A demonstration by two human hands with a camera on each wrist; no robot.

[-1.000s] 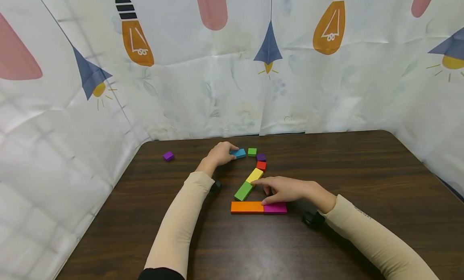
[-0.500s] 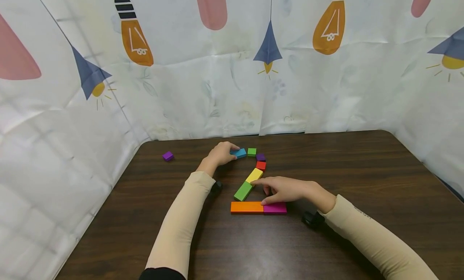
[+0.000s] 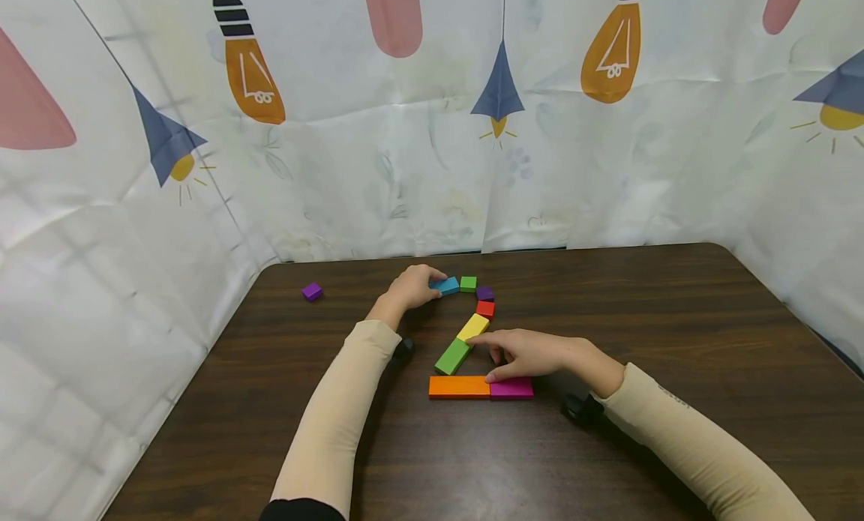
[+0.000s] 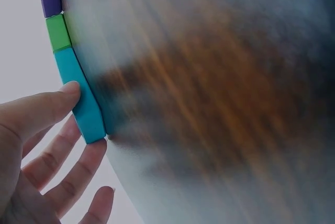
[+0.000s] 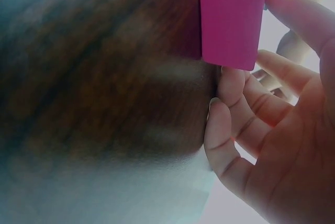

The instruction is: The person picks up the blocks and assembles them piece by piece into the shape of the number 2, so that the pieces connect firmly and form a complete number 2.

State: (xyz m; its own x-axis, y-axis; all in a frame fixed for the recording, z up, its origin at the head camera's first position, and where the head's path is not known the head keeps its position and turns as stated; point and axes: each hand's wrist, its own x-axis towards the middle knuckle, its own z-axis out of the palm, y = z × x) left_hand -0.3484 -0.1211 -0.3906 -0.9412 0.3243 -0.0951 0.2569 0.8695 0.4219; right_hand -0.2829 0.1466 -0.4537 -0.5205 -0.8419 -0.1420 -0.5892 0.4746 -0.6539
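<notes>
Near the table's far edge my left hand (image 3: 409, 285) pinches the left end of a blue block (image 3: 448, 285); in the left wrist view the thumb lies on its near side, fingertips around its end. Beside it runs a curve of a small green block (image 3: 469, 284), a dark purple one (image 3: 484, 293) and a red one (image 3: 485, 309). My right hand (image 3: 536, 351) reaches its index finger to where a yellow block (image 3: 474, 325) meets a long green block (image 3: 451, 357). Its thumb touches where an orange block (image 3: 459, 387) joins a magenta block (image 3: 514, 388); the other fingers are bent.
A loose purple block (image 3: 312, 291) lies apart at the far left of the brown wooden table (image 3: 648, 296). Behind the table hangs a white cloth (image 3: 351, 184) printed with lamps and bulbs. Both forearms reach in from the near side.
</notes>
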